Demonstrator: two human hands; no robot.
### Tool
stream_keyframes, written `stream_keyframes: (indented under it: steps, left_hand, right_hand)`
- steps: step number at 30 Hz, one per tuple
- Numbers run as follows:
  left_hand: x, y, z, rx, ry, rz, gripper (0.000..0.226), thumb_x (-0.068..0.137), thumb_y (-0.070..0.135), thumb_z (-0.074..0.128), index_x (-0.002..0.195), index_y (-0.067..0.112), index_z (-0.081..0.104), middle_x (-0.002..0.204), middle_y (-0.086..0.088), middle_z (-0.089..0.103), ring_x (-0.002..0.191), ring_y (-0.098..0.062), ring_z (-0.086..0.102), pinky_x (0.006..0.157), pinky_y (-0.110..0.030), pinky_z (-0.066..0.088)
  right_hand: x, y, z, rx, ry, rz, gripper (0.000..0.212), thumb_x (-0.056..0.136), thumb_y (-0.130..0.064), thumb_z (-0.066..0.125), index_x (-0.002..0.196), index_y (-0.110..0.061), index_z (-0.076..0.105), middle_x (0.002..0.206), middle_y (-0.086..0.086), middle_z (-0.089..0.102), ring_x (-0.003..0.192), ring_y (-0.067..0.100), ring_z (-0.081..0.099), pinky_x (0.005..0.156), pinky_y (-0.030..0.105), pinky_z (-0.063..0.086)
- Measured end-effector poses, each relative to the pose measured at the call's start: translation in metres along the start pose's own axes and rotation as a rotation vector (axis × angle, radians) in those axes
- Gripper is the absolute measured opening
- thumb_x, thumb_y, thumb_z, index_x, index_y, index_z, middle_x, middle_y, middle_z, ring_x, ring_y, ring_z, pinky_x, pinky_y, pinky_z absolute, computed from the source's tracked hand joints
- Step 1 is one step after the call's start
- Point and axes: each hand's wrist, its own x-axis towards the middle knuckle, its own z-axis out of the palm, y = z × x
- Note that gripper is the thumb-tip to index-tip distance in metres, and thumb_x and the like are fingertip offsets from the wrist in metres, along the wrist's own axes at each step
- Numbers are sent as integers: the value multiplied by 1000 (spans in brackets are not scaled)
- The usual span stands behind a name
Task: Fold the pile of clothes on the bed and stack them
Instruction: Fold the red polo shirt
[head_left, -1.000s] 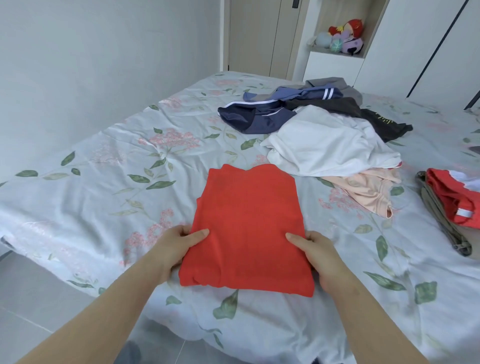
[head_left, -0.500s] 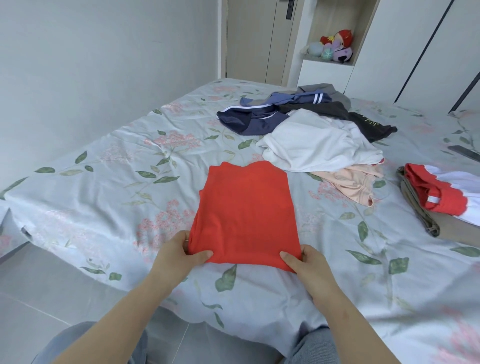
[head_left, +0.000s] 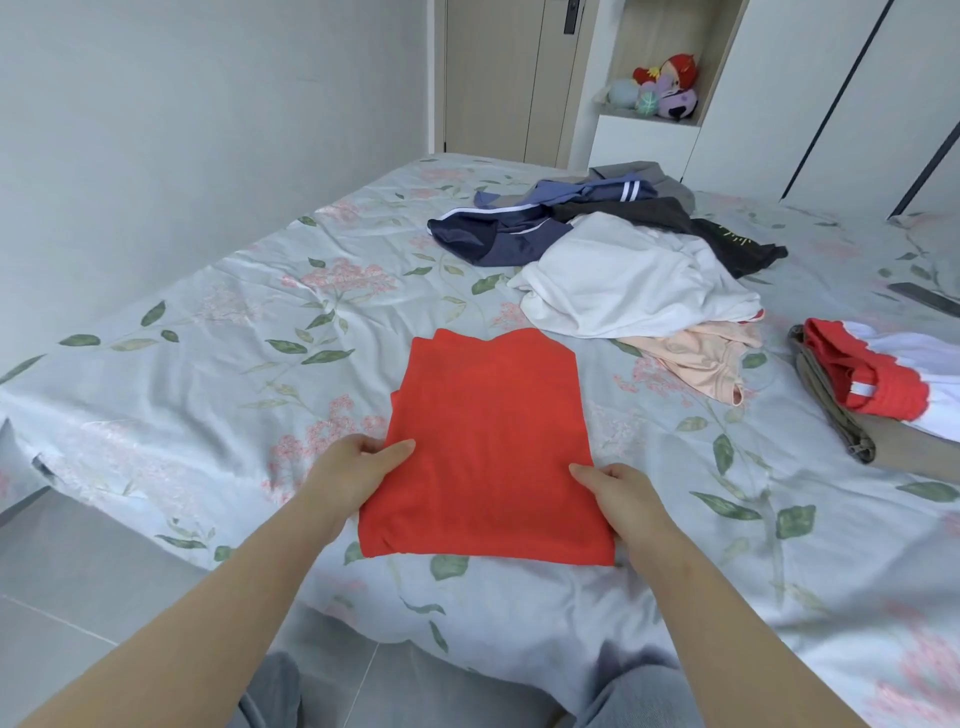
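- Left hand (head_left: 358, 470) and right hand (head_left: 626, 501) pinch the folded red fabric garment's (head_left: 488, 441) near side edges, thumbs on top.
- Far black garment's (head_left: 727, 248) yellow print: illegible.

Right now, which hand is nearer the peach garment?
Right. The right hand grips the red shirt's edge toward the peach garment; the left hand grips the opposite edge.

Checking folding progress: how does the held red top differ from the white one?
The red top is folded flat; the white top is crumpled. The left hand and right hand grip the red top; none touches the white top. The red top lies alone; the white top sits among the pile. Both rest on the bed.
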Motion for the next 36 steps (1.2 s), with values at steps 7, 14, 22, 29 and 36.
stream_keyframes:
  steps: [7,14,22,29,36]
  left_hand:
    - [56,31,28,-149,41,23,51,82,29,71,123,17,42,107,-7,58,96,-27,62,88,-45,52]
    - [118,61,36,-213,-65,16,46,88,19,65,128,21,43,105,-10,62,78,-22,65,62,-33,55]
    - [155,66,24,-352,-20,190,27,91,3,55,97,28,65,104,-4,63,82,-15,62,69,-26,54]
    - [136,37,21,53,114,18,71,88,34,63,146,16,25,140,-12,42,119,-28,51,94,-37,45]
    - [76,22,5,-192,-160,-228,45,84,32,69,113,-2,63,103,-16,70,94,-27,68,80,-36,54]
  right_hand:
    - [45,-26,4,269,-62,65,14,89,-22,62,87,-9,65,64,-1,70,55,11,66,49,21,49]
    - [114,-60,18,319,2,13,39,88,-23,64,122,-8,55,114,12,63,93,23,64,72,31,52]
    - [166,-98,29,188,-9,-324,44,88,6,51,122,-21,59,119,0,60,89,5,62,71,13,50]
    - [156,-67,30,-79,221,-143,55,88,-16,58,139,-16,38,129,9,47,76,13,55,67,27,47]
    - [87,-31,20,13,-13,68,43,84,-36,67,111,-2,62,102,14,70,92,29,67,86,43,55]
